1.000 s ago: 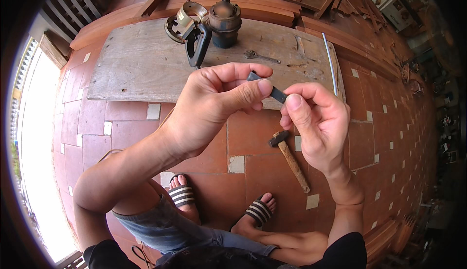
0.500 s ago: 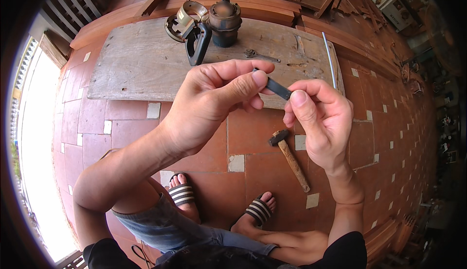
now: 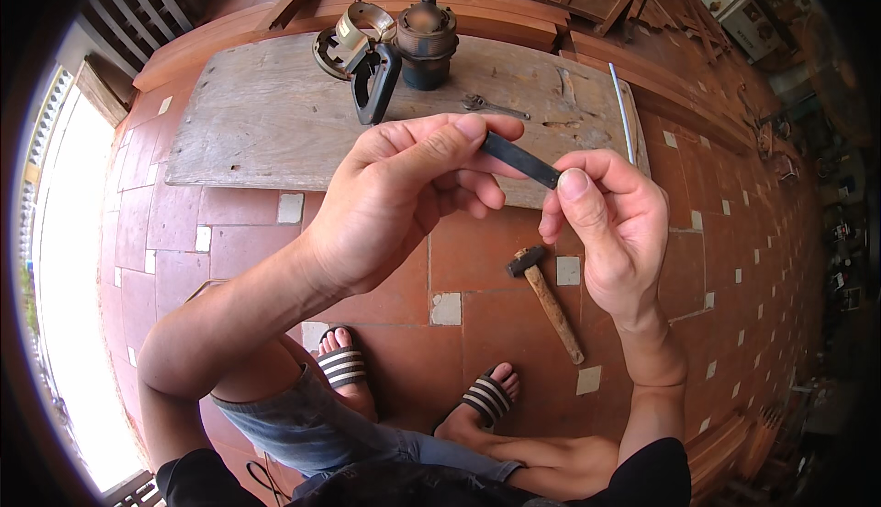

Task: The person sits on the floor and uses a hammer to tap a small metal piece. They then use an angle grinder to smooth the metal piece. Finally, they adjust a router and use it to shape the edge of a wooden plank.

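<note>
Between my two hands is a small flat black strip [image 3: 520,157], slanting down to the right. My left hand [image 3: 404,172] pinches its upper left end between thumb and forefinger, the other fingers loosely curled below. At its lower right end, my right hand [image 3: 610,222] grips the strip with thumb and fingertips. Both hands are raised in front of the near edge of a worn wooden board [image 3: 266,112]. What the strip belongs to cannot be told.
On the board stand a dark metal motor-like housing [image 3: 426,44], a ring-shaped metal part [image 3: 365,25], a black loop handle [image 3: 373,85], an adjustable wrench [image 3: 494,106] and a pale thin rod [image 3: 621,112]. A wooden-handled hammer [image 3: 551,305] lies on the tiled floor. Timber beams [image 3: 321,7] lie behind.
My left thumb and fingertips have shifted back toward the strip's upper end, so more of it shows. My right hand has moved slightly to the right, still pinching the other end.
</note>
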Tool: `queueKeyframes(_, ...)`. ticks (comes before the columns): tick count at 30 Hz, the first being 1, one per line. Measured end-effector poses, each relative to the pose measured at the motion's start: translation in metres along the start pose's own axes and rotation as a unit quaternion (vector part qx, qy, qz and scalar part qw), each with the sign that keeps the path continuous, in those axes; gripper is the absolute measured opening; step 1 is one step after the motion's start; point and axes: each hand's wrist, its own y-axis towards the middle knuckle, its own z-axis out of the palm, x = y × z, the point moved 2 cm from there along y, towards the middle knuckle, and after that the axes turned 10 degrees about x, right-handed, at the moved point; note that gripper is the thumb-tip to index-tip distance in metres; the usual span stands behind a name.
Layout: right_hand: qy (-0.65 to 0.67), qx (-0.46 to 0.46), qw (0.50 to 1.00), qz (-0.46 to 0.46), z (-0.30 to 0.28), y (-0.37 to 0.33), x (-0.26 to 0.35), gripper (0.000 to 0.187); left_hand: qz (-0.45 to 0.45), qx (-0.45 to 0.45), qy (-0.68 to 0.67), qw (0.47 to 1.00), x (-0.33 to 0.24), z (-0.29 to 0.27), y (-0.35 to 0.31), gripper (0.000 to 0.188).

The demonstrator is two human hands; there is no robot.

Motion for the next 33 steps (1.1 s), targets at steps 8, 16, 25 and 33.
queueKeyframes(8,0.047,-0.004,0.999,0.019,0.001,0.000,0.000,0.026,-0.010,-0.005,-0.024,1.000,0.001,-0.001,0.000,0.044)
queueKeyframes(16,0.043,-0.004,0.998,0.044,0.002,0.002,0.001,0.028,-0.011,-0.011,-0.031,0.999,0.002,-0.006,0.000,0.043)
queueKeyframes(25,0.036,0.023,0.998,0.048,-0.005,0.002,-0.003,0.025,-0.026,-0.018,0.004,0.999,0.008,-0.012,0.006,0.035)
queueKeyframes(33,-0.210,0.005,0.977,0.035,-0.032,0.037,-0.135,0.016,-0.074,-0.192,0.206,0.957,-0.017,-0.032,-0.001,0.040)
